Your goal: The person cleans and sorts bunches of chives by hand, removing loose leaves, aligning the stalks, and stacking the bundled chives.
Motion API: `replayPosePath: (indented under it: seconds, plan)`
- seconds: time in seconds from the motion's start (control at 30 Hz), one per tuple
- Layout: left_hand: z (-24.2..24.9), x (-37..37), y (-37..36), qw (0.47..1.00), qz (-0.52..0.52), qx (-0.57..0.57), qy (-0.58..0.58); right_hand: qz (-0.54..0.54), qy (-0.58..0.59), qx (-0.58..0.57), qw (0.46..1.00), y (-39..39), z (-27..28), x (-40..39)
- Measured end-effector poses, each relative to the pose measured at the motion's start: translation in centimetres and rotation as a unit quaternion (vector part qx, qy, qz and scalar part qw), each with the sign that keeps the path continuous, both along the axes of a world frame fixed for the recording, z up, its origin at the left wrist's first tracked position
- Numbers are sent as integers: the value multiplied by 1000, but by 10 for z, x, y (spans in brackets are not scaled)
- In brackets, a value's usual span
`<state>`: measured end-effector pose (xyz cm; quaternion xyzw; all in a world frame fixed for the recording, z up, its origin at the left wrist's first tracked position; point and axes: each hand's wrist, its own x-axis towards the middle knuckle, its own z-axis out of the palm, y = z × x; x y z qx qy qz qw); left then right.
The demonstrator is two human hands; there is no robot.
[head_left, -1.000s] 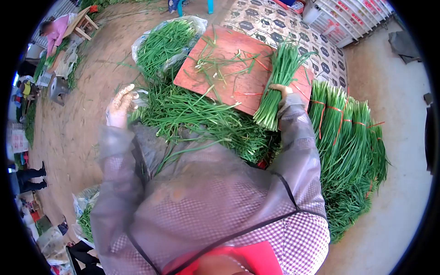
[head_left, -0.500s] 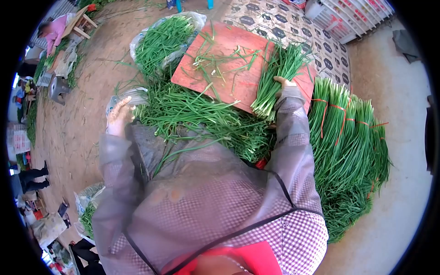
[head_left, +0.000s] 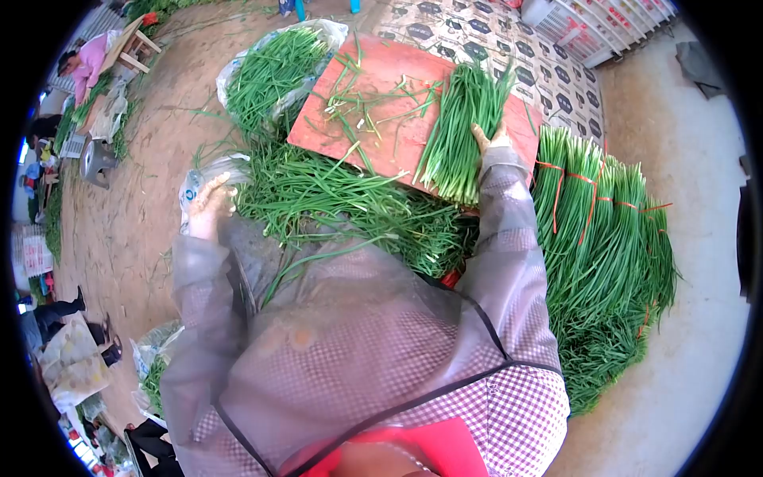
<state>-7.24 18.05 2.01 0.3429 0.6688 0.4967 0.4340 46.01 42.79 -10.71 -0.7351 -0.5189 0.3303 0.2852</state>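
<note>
My right hand [head_left: 493,143] is at the right side of a bunch of garlic chives [head_left: 465,131], with thumb and fingers around its edge. The bunch lies on a red board [head_left: 385,151], white stem ends towards me. Loose bits of leaf lie on the board left of the bunch. My left hand [head_left: 210,203] is held off to the left, fingers loosely curled and apart, with nothing visible in them. It is beside a clear plastic bag [head_left: 226,168] and the left end of a loose heap of chives [head_left: 318,191] in front of my lap.
Tied bundles of chives [head_left: 596,215] with red bands stand on the right. A plastic bag of chives [head_left: 278,71] lies behind the board's left side. White crates [head_left: 588,32] are at the back right. A person in pink [head_left: 91,60] is at the far left, near a grey stool [head_left: 97,161].
The bunch on the board has shifted slightly left and spread wider. My right hand's thumb and fingers are further apart. My left hand's fingers have curled a little.
</note>
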Motion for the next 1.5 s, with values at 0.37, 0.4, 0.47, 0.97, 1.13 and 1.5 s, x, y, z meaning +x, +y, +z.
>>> replayPosePath:
  seconds: [0.37,0.4,0.47,0.97,1.13,1.5]
  plan:
    - [4,2,-4,1000,-9,1,-15,-34,-22,127,991,-1,-49,27]
    - [5,1,-5,1000,-21,6,-13,4,-35,121,992,-18,-24,13]
    - [4,1,-6,1000,-9,0,-17,23,-103,137,985,-33,-12,-8]
    - [-30,-128,-107,976,214,37,-32,164,-84,283,941,-28,68,-66]
    - [-122,-173,-144,964,258,-19,-70,348,253,128,894,-51,107,-238]
    - [-269,-209,-133,943,229,-237,-43,823,-86,-14,561,-88,-14,-545]
